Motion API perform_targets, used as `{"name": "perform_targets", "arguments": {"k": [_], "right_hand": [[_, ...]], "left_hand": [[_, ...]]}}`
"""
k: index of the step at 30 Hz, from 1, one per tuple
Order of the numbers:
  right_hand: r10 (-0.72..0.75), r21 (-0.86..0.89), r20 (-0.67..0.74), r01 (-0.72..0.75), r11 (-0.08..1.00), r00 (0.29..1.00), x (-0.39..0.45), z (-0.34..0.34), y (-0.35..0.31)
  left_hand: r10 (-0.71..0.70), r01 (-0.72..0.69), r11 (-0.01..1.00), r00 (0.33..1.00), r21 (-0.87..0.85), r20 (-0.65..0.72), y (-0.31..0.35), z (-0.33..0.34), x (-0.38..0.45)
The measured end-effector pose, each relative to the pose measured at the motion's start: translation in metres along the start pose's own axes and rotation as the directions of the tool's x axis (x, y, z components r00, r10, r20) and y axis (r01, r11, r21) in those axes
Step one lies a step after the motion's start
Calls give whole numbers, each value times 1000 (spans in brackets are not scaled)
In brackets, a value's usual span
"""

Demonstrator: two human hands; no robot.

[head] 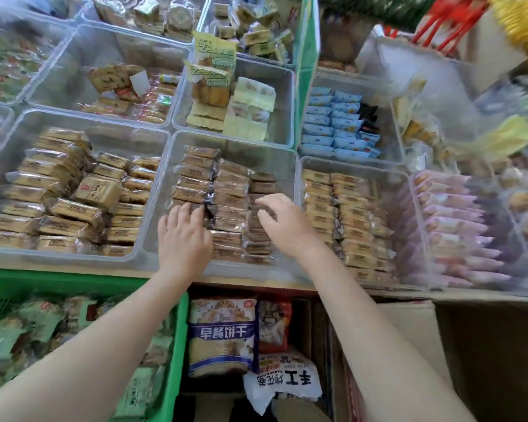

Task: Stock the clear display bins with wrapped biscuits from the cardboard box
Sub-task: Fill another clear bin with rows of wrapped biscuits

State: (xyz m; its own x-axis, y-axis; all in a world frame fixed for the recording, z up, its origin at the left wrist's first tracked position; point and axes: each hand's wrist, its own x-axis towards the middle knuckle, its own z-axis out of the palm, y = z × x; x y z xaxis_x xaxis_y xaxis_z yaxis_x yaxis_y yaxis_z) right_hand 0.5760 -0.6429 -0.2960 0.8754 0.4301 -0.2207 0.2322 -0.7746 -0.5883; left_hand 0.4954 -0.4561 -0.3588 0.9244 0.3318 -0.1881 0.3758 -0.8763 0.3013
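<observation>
Both our hands work in the middle clear bin (162, 190). Left hand (183, 236) presses flat-fingered on wrapped biscuits (229, 205); right hand (282, 222) pinches one packet. Risk: slippery wrappers slide, rows topple.

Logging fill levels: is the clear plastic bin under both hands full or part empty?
Nearly full. The clear plastic bin holds three rows of brown wrapped biscuits; only a strip along its far wall is bare.
</observation>
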Motion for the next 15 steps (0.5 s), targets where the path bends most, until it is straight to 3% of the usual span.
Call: {"name": "perform_targets", "arguments": {"k": [2,4,6,8,11,13,15], "right_hand": [[50,172,-155,-23,985,987,-65,-38,20],[188,331,-294,-85,940,937,-130,-74,51],[341,457,-383,-145,878,858,-177,-98,83],[530,583,-439,-219,782,725,-229,-121,133],[752,667,-322,-426,611,575,-282,-132,206],[846,664,-121,-592,457,519,-304,-127,249],[885,623,62,-711,327,461,-312,-118,283]], "left_hand": [[41,-47,996,996,-79,-76,34,5,-20],[187,-205,962,976,-183,-112,93,14,-49],[239,-226,892,971,-392,-16,152,18,-81],[292,-182,810,949,-557,115,224,28,-121],[213,112,699,910,-707,355,301,51,-171],[153,336,610,839,-717,523,331,71,-194],[118,427,605,786,-672,606,347,86,-209]]}}
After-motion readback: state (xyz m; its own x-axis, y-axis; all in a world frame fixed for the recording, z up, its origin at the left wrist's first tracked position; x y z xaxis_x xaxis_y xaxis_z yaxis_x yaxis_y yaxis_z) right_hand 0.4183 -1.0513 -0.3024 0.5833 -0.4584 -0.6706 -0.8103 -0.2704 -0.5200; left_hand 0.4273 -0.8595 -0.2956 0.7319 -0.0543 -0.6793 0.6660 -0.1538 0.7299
